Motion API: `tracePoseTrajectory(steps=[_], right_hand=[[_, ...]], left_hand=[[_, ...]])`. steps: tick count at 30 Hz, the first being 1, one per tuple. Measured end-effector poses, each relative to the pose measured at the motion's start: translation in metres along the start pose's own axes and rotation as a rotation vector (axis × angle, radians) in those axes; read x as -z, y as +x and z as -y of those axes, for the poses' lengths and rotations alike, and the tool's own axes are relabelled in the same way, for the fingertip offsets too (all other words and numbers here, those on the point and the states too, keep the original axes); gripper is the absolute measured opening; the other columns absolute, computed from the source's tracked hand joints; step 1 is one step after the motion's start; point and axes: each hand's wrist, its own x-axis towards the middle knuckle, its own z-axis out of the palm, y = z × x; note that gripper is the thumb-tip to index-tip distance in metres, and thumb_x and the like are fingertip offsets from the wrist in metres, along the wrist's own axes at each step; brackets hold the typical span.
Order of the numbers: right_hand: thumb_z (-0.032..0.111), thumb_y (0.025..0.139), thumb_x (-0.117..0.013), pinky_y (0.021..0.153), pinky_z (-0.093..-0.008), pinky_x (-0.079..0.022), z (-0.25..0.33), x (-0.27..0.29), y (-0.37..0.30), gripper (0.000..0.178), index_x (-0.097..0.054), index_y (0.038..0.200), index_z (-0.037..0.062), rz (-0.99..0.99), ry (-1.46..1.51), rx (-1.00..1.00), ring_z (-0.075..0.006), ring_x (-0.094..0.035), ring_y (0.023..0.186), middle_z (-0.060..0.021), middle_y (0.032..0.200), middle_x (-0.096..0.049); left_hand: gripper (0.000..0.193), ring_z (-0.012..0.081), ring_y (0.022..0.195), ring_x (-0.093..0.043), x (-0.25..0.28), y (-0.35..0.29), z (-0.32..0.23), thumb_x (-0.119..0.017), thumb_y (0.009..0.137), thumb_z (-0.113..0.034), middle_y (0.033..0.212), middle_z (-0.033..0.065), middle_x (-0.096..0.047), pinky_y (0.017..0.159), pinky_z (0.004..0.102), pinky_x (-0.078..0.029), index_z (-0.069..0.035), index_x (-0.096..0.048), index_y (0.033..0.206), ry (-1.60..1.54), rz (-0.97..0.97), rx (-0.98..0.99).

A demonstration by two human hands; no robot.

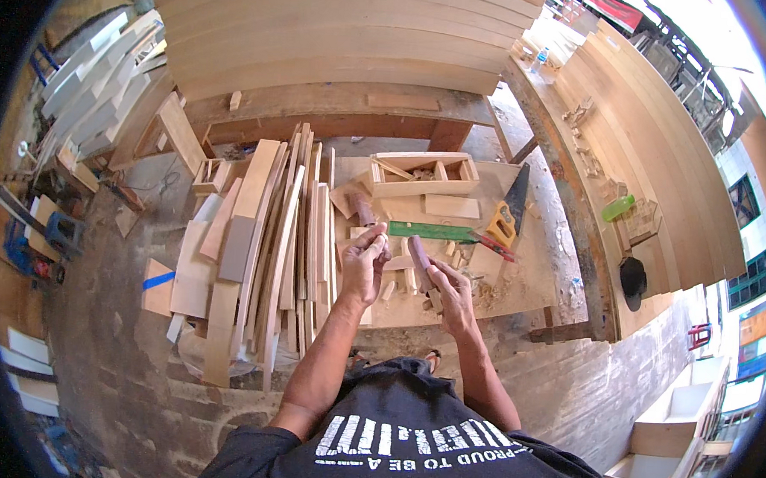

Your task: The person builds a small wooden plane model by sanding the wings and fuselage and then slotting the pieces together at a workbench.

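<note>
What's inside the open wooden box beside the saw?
Inside the wooden box are a pale divider and, at left, a slanting wooden strip. The near wall hides part of the bottom; anything there can't be seen.

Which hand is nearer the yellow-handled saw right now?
Right. The right hand is left of the saw, on its near side; the left hand is farther off to its left.

Shirt [403, 466]: black, or very dark, with soft folds, at the bottom middle of the frame.
White print [361, 439]: a row of chunky bars, plus small letters.
Left sleeve [245, 455]: short and black, like the shirt.
Right sleeve [557, 460]: short and black too.
Left hand [365, 262]: bare.
Right hand [453, 300]: bare.
Shoes [433, 357]: maybe sandals, too small to tell, just above the shirt.
</note>
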Motion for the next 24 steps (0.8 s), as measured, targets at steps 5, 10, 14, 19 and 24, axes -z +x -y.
tracePoseTrajectory(steps=[5, 10, 14, 19, 24], right_hand=[[0.029, 0.098, -0.058, 0.053, -0.0246, -0.049, 0.0, -0.008, -0.009, 0.042, -0.061, 0.13, 0.0004, -0.022, 0.164, -0.08, -0.0104, -0.06, 0.074, -0.0049, 0.089, -0.064], [0.029, 0.098, -0.059, 0.056, -0.0248, -0.051, -0.004, -0.014, -0.002, 0.043, -0.06, 0.132, 0.0008, -0.035, 0.225, -0.083, -0.0109, -0.062, 0.076, -0.005, 0.095, -0.066], [0.026, 0.098, -0.06, 0.065, -0.0273, -0.053, -0.004, -0.02, 0.015, 0.043, -0.06, 0.131, -0.0012, -0.016, 0.188, 0.034, -0.0128, -0.062, 0.079, -0.0053, 0.098, -0.066], [0.023, 0.095, -0.063, 0.077, -0.0307, -0.051, 0.012, -0.03, 0.03, 0.041, -0.062, 0.131, 0.0024, -0.011, -0.368, 0.293, -0.0172, -0.062, 0.089, -0.0087, 0.1, -0.065], [0.032, 0.091, -0.066, 0.07, -0.0335, -0.048, 0.003, -0.013, 0.056, 0.043, -0.066, 0.126, 0.0063, -0.056, -0.412, 0.244, -0.0199, -0.057, 0.076, -0.0148, 0.092, -0.064]], left_hand=[[0.015, 0.0106, 0.072, -0.061, 0.003, 0.002, -0.003, -0.06, 0.094, -0.001, 0.085, 0.0038, -0.065, 0.064, 0.023, -0.052, 0.0, -0.065, 0.108, 0.056, -0.018, 0.018], [0.013, 0.0106, 0.072, -0.063, 0.004, 0.006, -0.002, -0.062, 0.093, 0.0, 0.087, 0.004, -0.066, 0.065, 0.0225, -0.054, -0.001, -0.065, 0.105, 0.113, -0.042, -0.015], [0.011, 0.0111, 0.072, -0.063, -0.001, 0.007, 0.001, -0.065, 0.091, 0.0, 0.088, 0.0042, -0.067, 0.066, 0.0233, -0.055, -0.001, -0.066, 0.102, 0.142, -0.11, -0.02], [0.008, 0.0095, 0.07, -0.063, -0.007, 0.008, 0.007, -0.069, 0.089, -0.001, 0.086, 0.004, -0.068, 0.066, 0.0235, -0.054, -0.001, -0.068, 0.097, 0.144, -0.12, -0.077], [0.01, 0.0095, 0.073, -0.063, -0.005, 0.015, 0.01, -0.068, 0.088, 0.002, 0.086, 0.0044, -0.068, 0.068, 0.0246, -0.054, -0.001, -0.066, 0.098, 0.406, -0.112, -0.153]])
